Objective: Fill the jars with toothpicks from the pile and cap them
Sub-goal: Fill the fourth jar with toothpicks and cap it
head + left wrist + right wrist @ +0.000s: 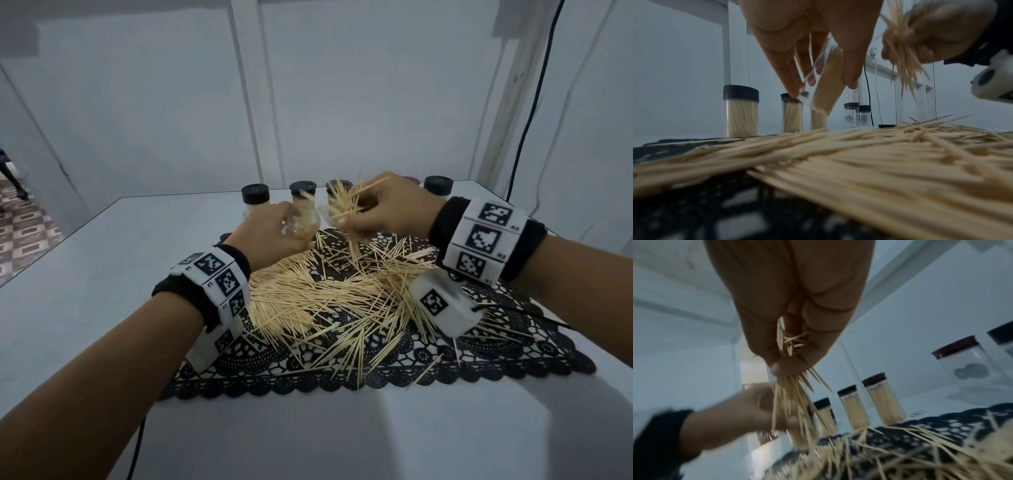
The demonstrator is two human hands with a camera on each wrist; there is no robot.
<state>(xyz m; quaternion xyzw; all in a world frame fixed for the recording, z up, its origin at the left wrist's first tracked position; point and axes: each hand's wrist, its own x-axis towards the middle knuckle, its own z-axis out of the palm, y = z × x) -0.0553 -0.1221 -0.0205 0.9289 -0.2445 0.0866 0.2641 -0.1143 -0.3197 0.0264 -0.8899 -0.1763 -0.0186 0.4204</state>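
Note:
My left hand (286,236) grips a clear uncapped jar (305,219), tilted and partly filled with toothpicks; the left wrist view shows the jar (827,84) slanting between the fingers. Just right of its mouth, my right hand (356,219) pinches a loose bundle of toothpicks (342,209) that fans out above and below the fingers (777,368). Some picks hang down toward the pile (329,294), which is spread over a black lace mat (376,380). Both hands hover above the mat's far edge.
Capped jars full of toothpicks (255,198) (741,112) (885,400) stand in a row behind the mat. Two empty capped jars (852,113) stand further right, with a loose black cap (887,125) lying near them. White walls and a black cable (527,113) lie behind the white table (85,274).

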